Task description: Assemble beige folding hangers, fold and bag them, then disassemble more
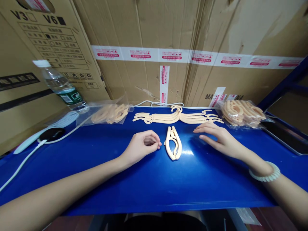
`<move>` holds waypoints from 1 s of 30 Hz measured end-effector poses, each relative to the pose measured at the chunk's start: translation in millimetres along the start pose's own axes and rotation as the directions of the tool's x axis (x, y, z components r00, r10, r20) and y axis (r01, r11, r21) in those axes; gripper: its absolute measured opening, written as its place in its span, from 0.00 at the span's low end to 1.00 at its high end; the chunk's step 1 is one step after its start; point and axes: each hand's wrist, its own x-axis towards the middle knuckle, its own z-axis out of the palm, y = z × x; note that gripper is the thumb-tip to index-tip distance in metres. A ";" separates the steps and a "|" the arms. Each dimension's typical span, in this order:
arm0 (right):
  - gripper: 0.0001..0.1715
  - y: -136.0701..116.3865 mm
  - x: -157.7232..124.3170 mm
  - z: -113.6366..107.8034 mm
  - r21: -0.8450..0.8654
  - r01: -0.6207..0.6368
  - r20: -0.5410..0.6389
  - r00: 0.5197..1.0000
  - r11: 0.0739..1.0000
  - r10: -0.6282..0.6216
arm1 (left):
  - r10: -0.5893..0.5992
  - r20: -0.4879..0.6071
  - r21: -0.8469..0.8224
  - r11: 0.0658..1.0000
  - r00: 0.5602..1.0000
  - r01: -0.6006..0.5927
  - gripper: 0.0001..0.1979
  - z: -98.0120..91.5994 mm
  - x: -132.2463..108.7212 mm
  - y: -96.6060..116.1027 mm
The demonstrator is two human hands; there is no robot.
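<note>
A folded cream hanger (pixel 179 146) lies flat on the blue table (pixel 144 189), between the hands. Just left, the left hand (pixel 141 146) curls to a narrow gap; whether thumb and fingers meet I cannot tell. The right hand (pixel 218 138), well apart rightward, is loosely wide, its lower fingers hidden. Farther back, spread hangers (pixel 166 118) overlap too closely to count; creased plastic blurs the right bag's (pixel 242 112) contents.
</note>
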 end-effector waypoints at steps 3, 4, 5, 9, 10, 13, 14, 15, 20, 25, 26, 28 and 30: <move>0.15 1.7 -0.2 -0.5 0.003 -0.006 -0.011 1.000 1.000 0.006 | 0.000 -0.001 0.001 1.000 1.000 0.000 0.05 0.7 -0.4 1.0; 0.15 2.1 -0.1 -0.6 0.004 -0.009 -0.013 1.000 1.000 0.009 | 0.001 0.000 0.001 1.000 1.000 -0.001 0.06 0.7 -0.5 1.1; 0.15 2.5 0.0 -0.7 0.004 -0.012 -0.015 1.000 1.000 0.012 | 0.002 0.001 0.001 1.000 1.000 -0.002 0.06 0.6 -0.6 1.1; 0.15 4.2 0.5 -0.7 -0.001 -0.018 -0.026 0.999 1.000 0.018 | 0.003 -0.001 0.019 1.000 1.000 -0.003 0.07 0.2 -0.8 0.0; 0.15 4.7 0.5 -0.5 -0.003 -0.018 -0.027 0.999 1.000 0.018 | 0.006 -0.005 0.030 1.000 1.000 -0.005 0.08 0.3 -0.7 -0.2; 0.15 6.6 0.4 -0.3 -0.006 -0.020 -0.022 1.000 1.000 0.020 | 0.023 -0.014 0.065 0.998 1.000 -0.022 0.08 1.0 -0.6 0.7; 0.15 7.2 0.3 -0.3 -0.006 -0.023 -0.021 1.000 1.000 0.023 | 0.028 -0.015 0.077 0.997 0.999 -0.027 0.07 1.3 -0.6 1.5; 0.15 7.9 0.2 -0.4 -0.007 -0.027 -0.018 0.999 1.000 0.027 | 0.031 -0.014 0.087 0.996 0.999 -0.029 0.07 1.5 -0.8 2.3; 0.15 10.2 -0.4 -0.9 -0.020 -0.045 0.004 0.999 0.999 0.045 | 0.036 -0.003 0.088 0.995 0.999 -0.036 0.04 1.3 -2.4 6.3; 0.17 12.0 0.1 -2.3 -0.021 -0.074 0.007 0.997 0.997 0.074 | 0.032 -0.012 0.085 0.996 0.999 -0.031 0.03 0.0 -2.6 8.0; 0.17 12.7 -0.1 -3.4 -0.025 -0.080 0.009 0.997 0.996 0.080 | 0.030 -0.015 0.079 0.996 0.999 -0.029 0.02 -0.3 -2.5 7.9; 0.18 14.5 -0.8 -7.1 -0.034 -0.096 0.026 0.995 0.995 0.097 | 0.022 -0.019 0.064 0.998 1.000 -0.021 0.02 -1.0 -2.4 7.1; 0.19 16.4 -1.9 -12.1 -0.045 -0.114 0.054 0.992 0.992 0.116 | 0.016 -0.018 0.045 0.999 1.000 -0.015 0.03 -1.5 -2.2 5.8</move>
